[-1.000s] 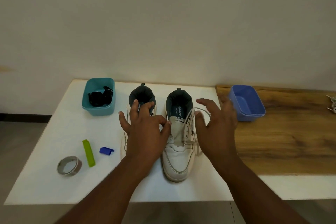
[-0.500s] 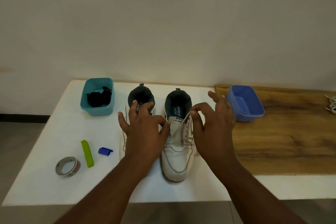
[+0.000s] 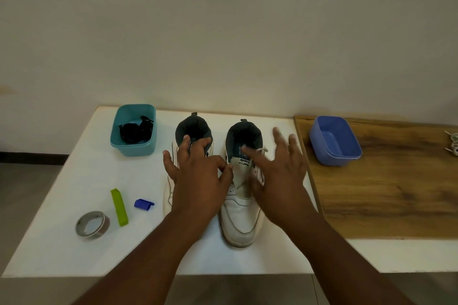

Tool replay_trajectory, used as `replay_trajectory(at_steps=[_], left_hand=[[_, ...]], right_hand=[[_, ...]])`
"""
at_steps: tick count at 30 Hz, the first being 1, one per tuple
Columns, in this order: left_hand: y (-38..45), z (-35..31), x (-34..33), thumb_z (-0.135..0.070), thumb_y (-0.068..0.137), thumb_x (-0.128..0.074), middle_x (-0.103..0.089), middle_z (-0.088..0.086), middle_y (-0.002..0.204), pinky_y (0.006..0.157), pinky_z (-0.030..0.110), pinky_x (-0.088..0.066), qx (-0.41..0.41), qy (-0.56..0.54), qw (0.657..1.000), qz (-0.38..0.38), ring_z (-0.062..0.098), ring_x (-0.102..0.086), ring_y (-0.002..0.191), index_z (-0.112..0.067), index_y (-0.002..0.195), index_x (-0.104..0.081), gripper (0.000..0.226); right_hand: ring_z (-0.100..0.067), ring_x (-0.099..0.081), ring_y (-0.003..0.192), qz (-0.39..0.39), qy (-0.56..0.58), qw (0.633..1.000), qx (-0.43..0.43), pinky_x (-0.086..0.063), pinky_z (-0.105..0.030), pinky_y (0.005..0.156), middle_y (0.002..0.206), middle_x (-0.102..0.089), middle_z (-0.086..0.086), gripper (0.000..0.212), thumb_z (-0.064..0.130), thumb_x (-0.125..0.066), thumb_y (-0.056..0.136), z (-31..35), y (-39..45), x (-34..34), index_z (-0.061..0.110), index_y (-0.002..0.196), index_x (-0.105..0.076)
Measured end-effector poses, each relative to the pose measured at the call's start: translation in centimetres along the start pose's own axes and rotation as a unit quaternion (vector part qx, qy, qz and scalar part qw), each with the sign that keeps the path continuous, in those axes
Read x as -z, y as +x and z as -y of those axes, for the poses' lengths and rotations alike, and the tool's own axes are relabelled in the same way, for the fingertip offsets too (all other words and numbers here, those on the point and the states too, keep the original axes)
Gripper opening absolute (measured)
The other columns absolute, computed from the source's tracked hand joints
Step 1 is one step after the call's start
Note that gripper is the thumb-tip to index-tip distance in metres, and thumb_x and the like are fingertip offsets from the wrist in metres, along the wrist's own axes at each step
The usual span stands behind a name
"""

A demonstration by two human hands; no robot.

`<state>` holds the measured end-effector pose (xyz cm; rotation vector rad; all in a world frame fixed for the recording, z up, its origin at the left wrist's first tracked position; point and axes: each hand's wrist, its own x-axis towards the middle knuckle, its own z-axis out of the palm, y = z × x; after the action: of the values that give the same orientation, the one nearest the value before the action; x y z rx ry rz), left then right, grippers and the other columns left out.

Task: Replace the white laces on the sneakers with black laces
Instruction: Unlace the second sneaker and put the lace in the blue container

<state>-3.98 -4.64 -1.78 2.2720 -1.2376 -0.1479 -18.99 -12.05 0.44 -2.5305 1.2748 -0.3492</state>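
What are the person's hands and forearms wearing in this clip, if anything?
Nothing visible. The left hand and right hand are bare: no gloves, rings, watch or wristband show. Both forearms are uncovered to the bottom edge of the frame, with no sleeve in view. The fingers carry no tape or markings; the right hand is slightly motion-blurred.

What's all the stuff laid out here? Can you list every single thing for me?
sneakers: two, white, middle of the white table
black laces: bundle, black, in the teal tub, back left
blue tub: one, on the wooden tabletop, right
tape roll: one, grey, front left
green clip: one, beside the tape roll
blue clip: one, small, left of the sneakers
white laces: at the right edge, partly cut off
left hand: over the left sneaker
right hand: fingers spread, over the right sneaker
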Motion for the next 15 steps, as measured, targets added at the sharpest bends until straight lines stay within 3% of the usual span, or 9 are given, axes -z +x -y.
replay_trajectory(at_steps=[3, 7, 12, 13, 15], left_hand=[[0.0, 0.0, -0.2, -0.046, 0.092, -0.064, -0.047, -0.005, 0.15, 0.119, 0.062, 0.001, -0.003, 0.003, 1.0, -0.001, 0.025, -0.017, 0.152, -0.036, 0.086, -0.075, 0.016], [0.1, 0.2, -0.3, -0.045, 0.092, -0.065, -0.047, -0.005, 0.15, 0.119, 0.062, 0.0, -0.005, 0.007, 1.0, -0.002, 0.025, -0.017, 0.152, -0.035, 0.086, -0.075, 0.015], [-0.1, 0.0, -0.1, -0.049, 0.092, -0.062, -0.043, -0.004, 0.153, 0.12, 0.062, 0.0, -0.013, 0.007, 1.0, -0.01, 0.026, -0.014, 0.153, -0.037, 0.094, -0.074, 0.017], [-0.1, 0.0, -0.2, -0.053, 0.091, -0.061, -0.039, -0.002, 0.156, 0.12, 0.061, 0.0, -0.022, -0.001, 1.0, -0.016, 0.026, -0.012, 0.154, -0.039, 0.104, -0.071, 0.022], [0.0, -0.1, -0.3, -0.065, 0.085, -0.056, -0.025, -0.001, 0.163, 0.121, 0.057, 0.002, -0.053, -0.021, 0.998, -0.018, 0.023, -0.004, 0.155, -0.042, 0.132, -0.054, 0.052]], right_hand=[[-0.035, 0.022, 0.154, 0.073, -0.065, 0.995, 0.015, 0.01, -0.052, 0.122, 0.171, 0.006, -0.003, 0.024, 0.049, -0.058, 0.098, 0.6, -0.2, -0.4, 0.048, 0.12, -0.067], [-0.035, 0.009, 0.156, 0.048, -0.041, 0.998, -0.003, 0.007, -0.053, 0.122, 0.17, -0.015, -0.002, 0.012, 0.041, -0.064, 0.096, 0.0, 0.0, -1.0, 0.038, 0.1, -0.074], [-0.034, -0.022, 0.152, -0.078, 0.063, 0.995, -0.008, -0.021, -0.056, 0.118, 0.159, -0.038, -0.007, 0.008, 0.031, -0.061, 0.099, 0.0, 0.2, -1.1, 0.03, 0.103, -0.069], [-0.032, -0.03, 0.148, -0.116, 0.094, 0.989, -0.004, -0.028, -0.053, 0.115, 0.155, -0.041, -0.006, 0.008, 0.031, -0.062, 0.099, 0.1, 0.2, -0.8, 0.03, 0.103, -0.069], [-0.025, -0.044, 0.133, -0.182, 0.155, 0.971, 0.025, -0.041, -0.036, 0.104, 0.142, -0.048, -0.001, 0.008, 0.029, -0.064, 0.099, 0.7, 0.3, 0.4, 0.029, 0.103, -0.07]])
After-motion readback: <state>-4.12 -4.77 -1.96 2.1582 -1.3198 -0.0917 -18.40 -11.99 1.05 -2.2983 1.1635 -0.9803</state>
